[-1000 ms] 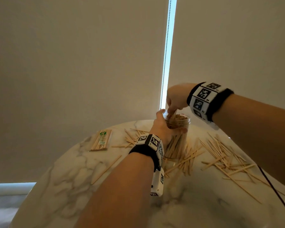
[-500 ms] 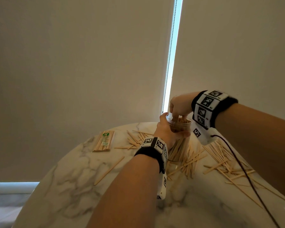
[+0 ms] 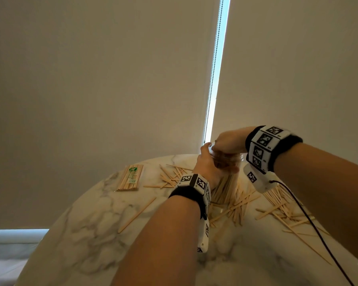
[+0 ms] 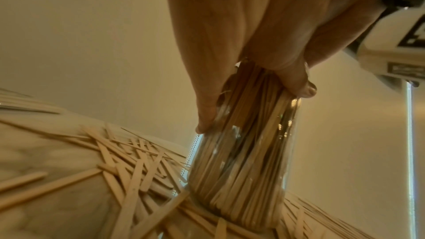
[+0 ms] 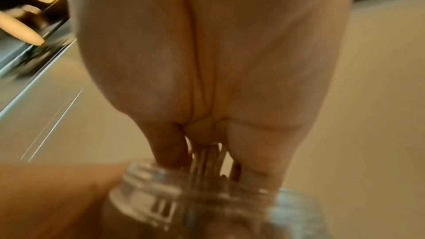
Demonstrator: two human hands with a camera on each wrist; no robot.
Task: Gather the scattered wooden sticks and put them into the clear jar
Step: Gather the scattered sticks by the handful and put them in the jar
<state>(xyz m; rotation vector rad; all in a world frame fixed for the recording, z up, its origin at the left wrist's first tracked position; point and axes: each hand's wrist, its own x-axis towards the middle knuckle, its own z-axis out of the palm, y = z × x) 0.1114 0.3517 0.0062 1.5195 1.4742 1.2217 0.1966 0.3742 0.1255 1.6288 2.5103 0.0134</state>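
Observation:
The clear jar point(image 3: 228, 162) stands on the marble table point(image 3: 95, 234), packed with upright wooden sticks point(image 4: 241, 161). My left hand point(image 3: 207, 167) grips the jar near its top, thumb and fingers curled round the glass point(image 4: 296, 81). My right hand point(image 3: 228, 141) sits right over the jar's mouth point(image 5: 174, 195). Its thumb and fingers pinch a few sticks point(image 5: 208, 155) that point down into the opening. Loose sticks point(image 3: 236, 205) lie scattered around the jar's base, with more to the right point(image 3: 281, 203) and left point(image 3: 170, 176).
A wrapped bundle of sticks point(image 3: 131, 178) lies at the table's far left. One long stick point(image 3: 136, 215) lies alone left of my left forearm. A black cable point(image 3: 310, 219) runs from my right wrist across the right pile. Closed blinds point(image 3: 91, 79) hang behind the table.
My right hand has come lower onto the jar's mouth, pushing its sticks further in. My left hand has kept its grip on the jar.

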